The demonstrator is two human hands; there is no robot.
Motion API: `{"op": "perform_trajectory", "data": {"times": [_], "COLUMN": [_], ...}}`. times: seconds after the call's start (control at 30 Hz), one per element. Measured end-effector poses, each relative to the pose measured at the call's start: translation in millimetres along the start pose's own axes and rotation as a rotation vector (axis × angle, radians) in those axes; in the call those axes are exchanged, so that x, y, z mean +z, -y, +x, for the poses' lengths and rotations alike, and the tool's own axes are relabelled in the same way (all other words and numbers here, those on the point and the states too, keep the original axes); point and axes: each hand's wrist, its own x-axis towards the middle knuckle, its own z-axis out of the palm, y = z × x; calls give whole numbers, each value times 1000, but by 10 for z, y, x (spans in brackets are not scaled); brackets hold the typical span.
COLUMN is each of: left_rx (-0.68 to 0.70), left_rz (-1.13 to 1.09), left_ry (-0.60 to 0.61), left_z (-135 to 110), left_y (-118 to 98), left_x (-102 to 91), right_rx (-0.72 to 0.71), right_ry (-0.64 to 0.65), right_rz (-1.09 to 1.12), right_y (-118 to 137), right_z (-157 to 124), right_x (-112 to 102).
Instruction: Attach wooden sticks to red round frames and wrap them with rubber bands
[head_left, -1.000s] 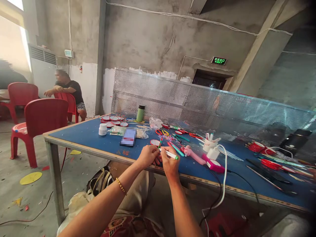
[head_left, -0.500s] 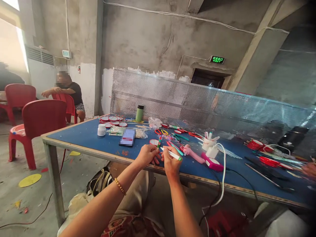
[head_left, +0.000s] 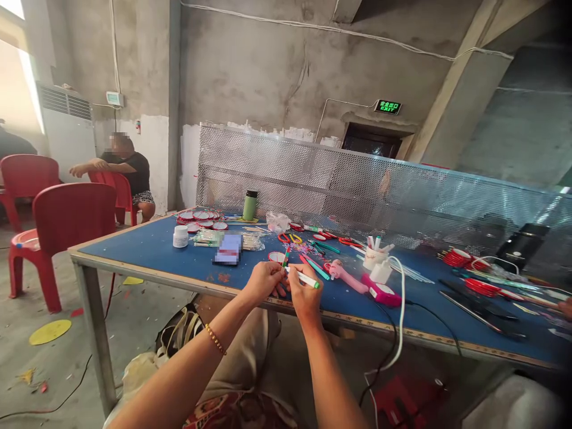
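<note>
**Two hands meet over the near edge of a blue worktable**

Far to the left of the fingers, a red plastic chair (head_left: 67, 220) stands on a littered concrete floor. Behind it a seated person (head_left: 127, 170) is beside a white air-conditioning unit (head_left: 67, 122). The blue table (head_left: 143, 253) has a pale, worn edge. Up and left of the fingers lie a white jar (head_left: 180, 236), red-rimmed discs (head_left: 201, 217) and a green bottle (head_left: 249, 205). A perforated metal screen (head_left: 357, 187) runs along the far edge, with bare plaster walls and a lit exit sign (head_left: 387, 107) above it.

The left hand (head_left: 263, 281) has its fingers curled together, pinching a thin stick (head_left: 286, 257), red and green, which rises just above the fingertips. The right hand (head_left: 304, 296) touches it, with the fingers closed round a white pen (head_left: 302, 277). The pen is slim, lies nearly level and has a green cap at its right end. Its other end meets the left fingertips, above the table's near edge.

Just right of the fingers lie a pink tool (head_left: 347, 276), a white cup (head_left: 372, 258) and a white cable (head_left: 399, 310). Well to the right are red rings (head_left: 456, 257).
</note>
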Motion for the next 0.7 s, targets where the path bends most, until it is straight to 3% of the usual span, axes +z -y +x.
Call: {"op": "perform_trajectory", "data": {"times": [0.7], "left_rx": [2], "left_rz": [19], "left_ry": [-12], "left_z": [1], "left_y": [-7], "left_x": [1], "right_rx": [-19], "right_ry": [-23], "right_rz": [-30], "right_y": [-1], "right_z": [2], "right_x": [6]}}
